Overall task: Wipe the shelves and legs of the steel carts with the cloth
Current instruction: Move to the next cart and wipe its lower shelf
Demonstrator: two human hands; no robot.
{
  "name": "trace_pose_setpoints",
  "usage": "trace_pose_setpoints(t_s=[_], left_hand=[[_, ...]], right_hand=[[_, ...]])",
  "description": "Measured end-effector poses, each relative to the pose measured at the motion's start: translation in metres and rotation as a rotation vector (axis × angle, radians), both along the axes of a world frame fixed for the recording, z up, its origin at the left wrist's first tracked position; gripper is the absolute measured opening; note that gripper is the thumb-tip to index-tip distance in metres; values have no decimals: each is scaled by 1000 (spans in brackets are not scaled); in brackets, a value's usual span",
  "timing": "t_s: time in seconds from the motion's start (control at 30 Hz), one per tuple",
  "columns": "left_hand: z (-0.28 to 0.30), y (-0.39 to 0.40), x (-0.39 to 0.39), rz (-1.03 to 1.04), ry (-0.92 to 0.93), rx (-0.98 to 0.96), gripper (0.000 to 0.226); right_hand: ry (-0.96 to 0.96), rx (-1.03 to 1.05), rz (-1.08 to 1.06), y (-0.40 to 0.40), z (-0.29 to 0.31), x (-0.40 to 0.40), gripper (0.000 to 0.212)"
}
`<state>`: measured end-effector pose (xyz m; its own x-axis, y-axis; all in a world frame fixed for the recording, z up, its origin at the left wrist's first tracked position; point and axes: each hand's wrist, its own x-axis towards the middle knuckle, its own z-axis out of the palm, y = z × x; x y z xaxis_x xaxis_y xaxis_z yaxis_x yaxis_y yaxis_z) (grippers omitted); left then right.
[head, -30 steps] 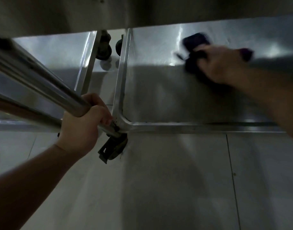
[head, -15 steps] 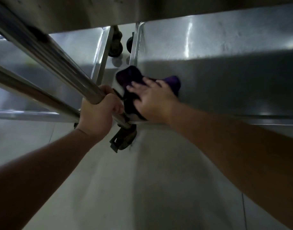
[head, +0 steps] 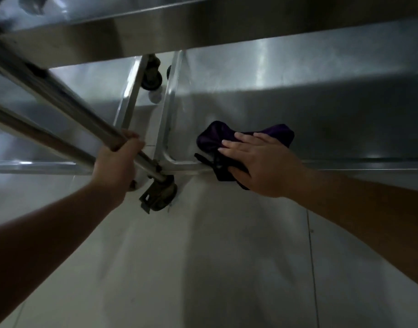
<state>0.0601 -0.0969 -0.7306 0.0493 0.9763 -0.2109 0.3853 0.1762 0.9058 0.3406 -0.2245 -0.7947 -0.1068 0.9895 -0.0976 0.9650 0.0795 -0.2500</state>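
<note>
A dark purple cloth [head: 217, 138] lies on the bottom shelf [head: 321, 110] of the steel cart, near its front left corner and over the front rim. My right hand [head: 257, 162] presses flat on the cloth with straight fingers. My left hand [head: 118, 162] grips the cart's round steel leg [head: 68, 105] just above the corner caster [head: 159, 195]. The upper shelf's edge [head: 203, 27] runs across the top of the view.
A second steel cart's bottom shelf [head: 84, 91] stands close on the left, with a narrow gap and two black casters [head: 152, 79] between the carts. Pale floor tiles [head: 215, 256] fill the foreground.
My right hand swept the cloth from the back right of the shelf to the front left corner, then slid it slightly right along the front rim. My left hand kept its grip on the leg.
</note>
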Motion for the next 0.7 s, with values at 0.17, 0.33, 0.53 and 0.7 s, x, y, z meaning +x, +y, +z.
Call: trace_pose_setpoints(t_s=[0.17,0.33,0.53,0.7], left_hand=[[-33,-62,3,37,309,-574,33],[-37,-97,94,-481,408,-260,8],[-29,-73,188,-551,455,367,13],[-54,-67,230,-535,597,433,43]], right_hand=[[-3,-34,-33,-28,2,41,58],[14,-54,-100,-52,2,78,62],[-14,-48,-203,-106,0,157,63],[-25,-52,-404,-160,7,240,67]])
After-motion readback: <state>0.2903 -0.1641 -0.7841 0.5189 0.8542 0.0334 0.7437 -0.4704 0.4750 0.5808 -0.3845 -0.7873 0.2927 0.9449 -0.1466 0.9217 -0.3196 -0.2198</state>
